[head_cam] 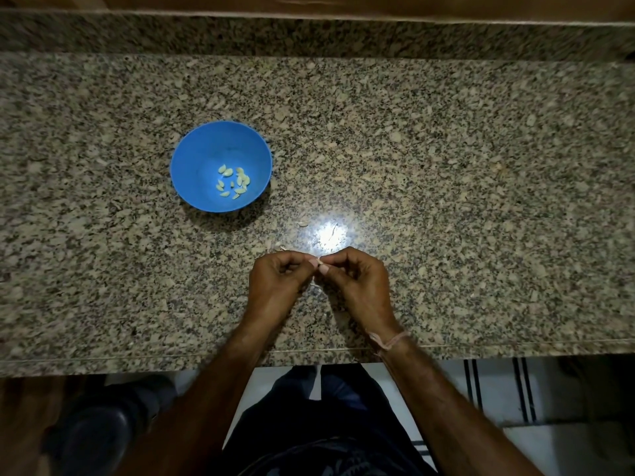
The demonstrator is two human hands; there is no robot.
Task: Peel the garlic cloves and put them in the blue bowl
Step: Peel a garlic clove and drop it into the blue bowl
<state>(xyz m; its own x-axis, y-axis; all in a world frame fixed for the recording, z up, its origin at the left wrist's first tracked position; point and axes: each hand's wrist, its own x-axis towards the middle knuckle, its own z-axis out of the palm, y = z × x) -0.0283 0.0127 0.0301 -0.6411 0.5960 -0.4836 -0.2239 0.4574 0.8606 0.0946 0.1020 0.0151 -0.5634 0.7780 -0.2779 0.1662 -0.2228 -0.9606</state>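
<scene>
A blue bowl (192, 156) stands on the granite counter, left of centre, with several pale peeled garlic cloves (234, 182) on its bottom. Nearer the front edge my left hand (276, 280) and my right hand (354, 280) meet fingertip to fingertip. Between them they pinch a small garlic clove (320, 262); only a pale sliver of it shows between the fingers. Both hands have their fingers curled.
Scraps of garlic skin (302, 224) lie on the counter (446, 201) just beyond my hands and below them. A bright light reflection glares on the stone ahead of the hands. A raised granite ledge runs along the back. The counter's front edge is close behind my wrists.
</scene>
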